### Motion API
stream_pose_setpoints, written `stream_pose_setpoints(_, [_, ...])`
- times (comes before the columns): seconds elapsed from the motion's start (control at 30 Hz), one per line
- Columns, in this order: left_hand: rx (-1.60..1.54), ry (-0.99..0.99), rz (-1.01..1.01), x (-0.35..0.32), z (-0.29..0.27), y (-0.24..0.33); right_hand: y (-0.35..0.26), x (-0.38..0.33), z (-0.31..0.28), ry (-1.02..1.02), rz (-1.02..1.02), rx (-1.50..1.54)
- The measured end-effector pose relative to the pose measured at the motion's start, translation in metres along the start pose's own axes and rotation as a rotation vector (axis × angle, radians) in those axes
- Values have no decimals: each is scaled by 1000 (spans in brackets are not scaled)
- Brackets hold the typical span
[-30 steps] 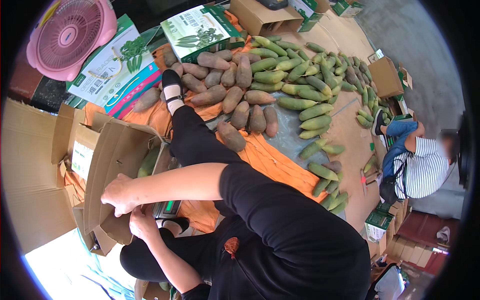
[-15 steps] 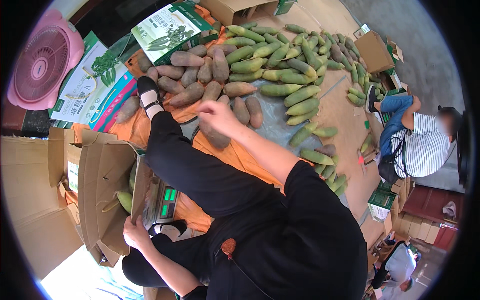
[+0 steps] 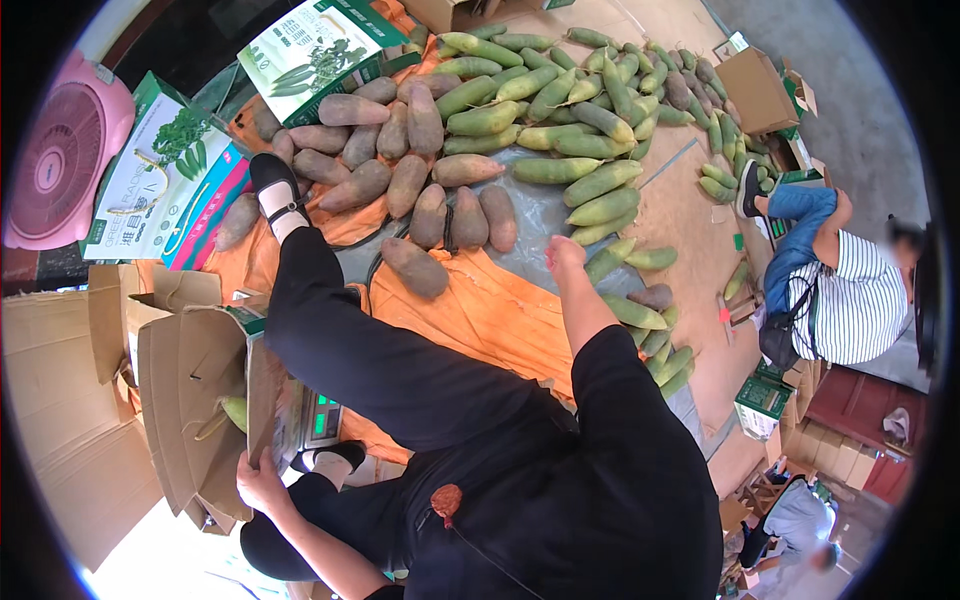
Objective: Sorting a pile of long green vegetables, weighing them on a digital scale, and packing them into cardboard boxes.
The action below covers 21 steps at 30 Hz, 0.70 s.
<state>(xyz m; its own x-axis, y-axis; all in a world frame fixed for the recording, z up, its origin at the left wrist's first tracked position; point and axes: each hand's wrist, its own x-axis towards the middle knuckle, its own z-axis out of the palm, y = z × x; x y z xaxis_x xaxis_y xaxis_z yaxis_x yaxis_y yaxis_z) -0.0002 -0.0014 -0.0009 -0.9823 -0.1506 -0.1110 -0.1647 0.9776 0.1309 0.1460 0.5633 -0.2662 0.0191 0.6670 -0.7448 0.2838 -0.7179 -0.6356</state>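
Observation:
At the lower left, my left hand (image 3: 262, 485) grips the edge of an open cardboard box (image 3: 203, 400), fingers closed on its flap. A green radish (image 3: 235, 412) shows inside the box. A digital scale (image 3: 323, 416) with lit green figures is partly visible beside it. My right hand (image 3: 566, 254) reaches out over the grey plastic sheet, close to a green radish (image 3: 608, 262); its fingers are foreshortened and unclear. More green radishes (image 3: 603, 183) lie in a heap beyond it. To its left are dull purple-brown radishes (image 3: 414, 267) on an orange cloth (image 3: 470, 315).
Printed cartons (image 3: 318, 55) and a pink fan (image 3: 66, 155) stand at the far left. A person in a striped shirt (image 3: 845, 300) sits at right, near another carton (image 3: 755, 90). Another person (image 3: 800, 525) bends at the lower right. My outstretched leg (image 3: 390, 350) crosses the middle.
My right hand has moved right, from above the purple-brown radishes to the edge of the green ones. The left hand keeps its hold on the box. The view has shifted slightly.

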Motion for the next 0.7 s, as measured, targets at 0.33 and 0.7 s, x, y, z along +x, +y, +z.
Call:
stream_pose_setpoints(0.33, [11,26,32,0,2,0,-19,51,8,66,213,365])
stream_pose_setpoints(0.7, [-9,44,54,3,8,-7,-19,78,7,127,269,364])
